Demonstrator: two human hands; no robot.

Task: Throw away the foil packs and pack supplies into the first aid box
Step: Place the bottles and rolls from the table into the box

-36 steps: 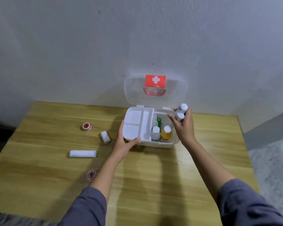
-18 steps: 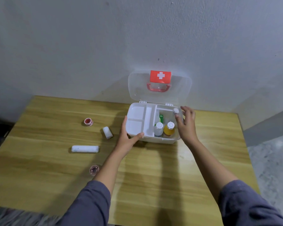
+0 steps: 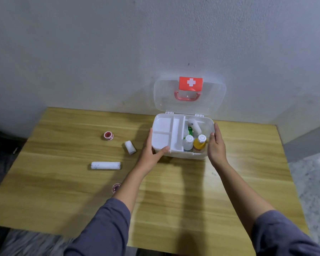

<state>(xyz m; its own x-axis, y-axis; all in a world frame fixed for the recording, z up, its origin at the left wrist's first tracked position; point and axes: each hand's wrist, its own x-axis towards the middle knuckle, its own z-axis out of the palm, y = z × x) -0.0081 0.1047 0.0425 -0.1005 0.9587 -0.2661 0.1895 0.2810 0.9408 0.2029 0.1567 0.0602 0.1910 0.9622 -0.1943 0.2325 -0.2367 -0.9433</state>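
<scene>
Nearest are two grey-blue sleeves, forearms reaching out over a pale wood-grain worktop [image 3: 174, 209]. The left hand [image 3: 149, 154] grips the near left corner of the first aid box [image 3: 177, 154], thumb hooked over the rim of the white divider tray [image 3: 164, 133]. The right hand [image 3: 216, 146] lies flat and open against the box's right wall, holding nothing.

Left of the arms, loose on the worktop, lie a small tape roll [image 3: 116, 187] partly hidden by the left forearm, a long white bandage roll [image 3: 105, 165], a short white bandage roll [image 3: 130, 147] and, further back, a red tape roll [image 3: 108, 135]; all are well apart from the box.

In the box's right compartment stand a white bottle [image 3: 188, 144] and a yellow bottle [image 3: 199, 144], with a white roll [image 3: 194, 125] tilted behind them beside something green. Their labels are too small to read.

The clear lid [image 3: 214, 97] stands upright, with a pink handle and a red badge [image 3: 190, 83] bearing a white cross. Behind it rises a plain, scuffed grey wall [image 3: 100, 52]; speckled floor shows at right.
</scene>
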